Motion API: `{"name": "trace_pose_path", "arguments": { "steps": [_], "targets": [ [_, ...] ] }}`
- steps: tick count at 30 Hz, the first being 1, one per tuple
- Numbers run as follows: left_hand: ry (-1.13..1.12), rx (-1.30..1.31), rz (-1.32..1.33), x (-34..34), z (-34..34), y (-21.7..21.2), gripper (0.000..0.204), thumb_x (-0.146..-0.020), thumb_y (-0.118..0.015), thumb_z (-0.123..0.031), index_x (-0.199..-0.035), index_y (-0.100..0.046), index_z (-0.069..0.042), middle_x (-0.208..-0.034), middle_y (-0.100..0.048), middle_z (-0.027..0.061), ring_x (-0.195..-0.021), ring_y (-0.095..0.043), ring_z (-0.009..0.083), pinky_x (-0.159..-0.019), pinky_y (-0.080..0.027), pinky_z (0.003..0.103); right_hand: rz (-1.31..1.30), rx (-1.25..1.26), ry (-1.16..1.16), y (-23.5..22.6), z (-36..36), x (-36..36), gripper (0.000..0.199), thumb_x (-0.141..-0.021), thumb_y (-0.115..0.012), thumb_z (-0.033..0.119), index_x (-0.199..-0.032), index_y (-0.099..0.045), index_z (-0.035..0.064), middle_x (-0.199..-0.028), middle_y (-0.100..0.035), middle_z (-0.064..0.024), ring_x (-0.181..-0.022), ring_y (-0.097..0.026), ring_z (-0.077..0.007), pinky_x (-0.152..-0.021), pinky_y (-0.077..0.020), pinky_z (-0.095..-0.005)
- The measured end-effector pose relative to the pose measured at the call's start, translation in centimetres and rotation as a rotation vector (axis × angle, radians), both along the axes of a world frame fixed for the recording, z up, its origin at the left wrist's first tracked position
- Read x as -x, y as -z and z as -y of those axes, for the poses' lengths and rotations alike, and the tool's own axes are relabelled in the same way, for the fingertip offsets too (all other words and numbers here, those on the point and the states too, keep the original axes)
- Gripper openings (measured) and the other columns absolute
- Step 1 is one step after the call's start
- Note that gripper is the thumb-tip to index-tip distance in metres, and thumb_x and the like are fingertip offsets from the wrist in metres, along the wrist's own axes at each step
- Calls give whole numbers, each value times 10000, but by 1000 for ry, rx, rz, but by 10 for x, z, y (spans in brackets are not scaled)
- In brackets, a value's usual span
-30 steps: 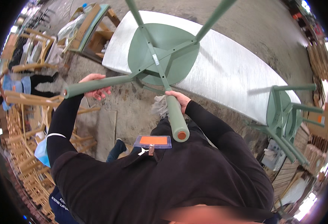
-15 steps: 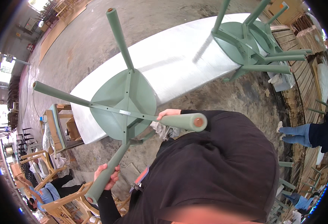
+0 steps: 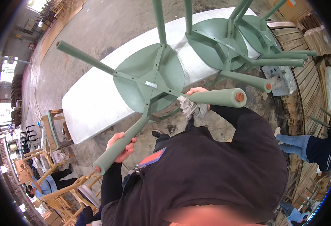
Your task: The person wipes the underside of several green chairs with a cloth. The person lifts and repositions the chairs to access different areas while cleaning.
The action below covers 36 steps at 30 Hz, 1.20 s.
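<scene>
A green round-seated chair (image 3: 124, 90) lies upside down with its legs up on a long table (image 3: 93, 116) covered in shiny white wrapping. My left hand (image 3: 122, 147) is closed around the near-left leg, partway along it. At the near-right leg, close to where it meets the underframe, my right hand (image 3: 196, 90) is closed with its fingers over the leg. A crumpled pale rag (image 3: 192, 108) hangs right beneath that hand; whether the hand also grips it is hidden by the leg. A small white label (image 3: 151, 84) sits on the crossed underframe.
Upturned green chairs (image 3: 210, 56) stand close by on the right of the table. A grey-white box (image 3: 280, 81) is past the table's right end. Wooden chair frames (image 3: 65, 199) and a person in light blue (image 3: 46, 186) are at lower left. Another person (image 3: 310, 147) stands at right.
The chair has moved rightward along the table, nearer the other upturned chairs, with both my hands still on its legs. The rag beneath my right hand shows more.
</scene>
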<state>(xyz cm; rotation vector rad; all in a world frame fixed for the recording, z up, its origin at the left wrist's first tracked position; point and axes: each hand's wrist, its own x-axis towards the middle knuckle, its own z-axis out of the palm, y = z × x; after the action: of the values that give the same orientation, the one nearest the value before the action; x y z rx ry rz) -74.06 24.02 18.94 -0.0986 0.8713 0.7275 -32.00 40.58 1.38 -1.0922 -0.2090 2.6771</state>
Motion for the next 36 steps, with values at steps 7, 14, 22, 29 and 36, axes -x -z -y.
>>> {"name": "trace_pose_path", "arguments": {
  "steps": [7,14,22,29,36],
  "targets": [
    [5,23,29,-52,-60,51,504,-977,-555,-335,-1274,-506,70,-994,-601,176,-631,-508,163,-609,-498,332,-164,81,104,-8,-39,-54,320,-900,-635,282,-1043,-703,4,-912,-741,-111,-819,-715,-257,-795,-565,-383],
    [64,-35,-60,-66,-54,73,395,-959,-543,-290,-1146,-548,58,-956,-611,150,-611,-539,169,-610,-511,314,359,-267,-38,35,-37,-77,373,-846,-705,398,-1090,-702,117,-938,-643,25,-860,-538,-131,-829,-345,-216],
    [-39,-118,-135,-73,-32,65,573,-1035,-430,-450,-1323,-527,36,-1247,-607,198,-1047,-652,293,-888,-538,444,-45,103,558,0,43,-37,692,-1005,-468,596,-1351,-554,3,-1300,-641,-177,-1205,-622,-374,-1058,-490,-522],
    [-531,-1022,-976,-104,3,-32,805,-1025,-376,-602,-1490,-378,55,-1579,-346,270,-1499,-298,383,-1221,-211,503,-20,-704,395,-104,93,68,620,-872,-679,151,-1430,-471,-22,-1329,-608,-170,-1225,-614,-263,-1082,-470,-411],
    [-275,-1500,-1593,-100,-11,-43,789,-997,-465,-537,-1455,-396,102,-1545,-346,336,-1466,-316,465,-1192,-239,551,196,-2016,-116,-137,80,176,821,-630,-858,290,-1377,-557,129,-1312,-618,-111,-1259,-562,-321,-1074,-402,-468]
  ]
}}
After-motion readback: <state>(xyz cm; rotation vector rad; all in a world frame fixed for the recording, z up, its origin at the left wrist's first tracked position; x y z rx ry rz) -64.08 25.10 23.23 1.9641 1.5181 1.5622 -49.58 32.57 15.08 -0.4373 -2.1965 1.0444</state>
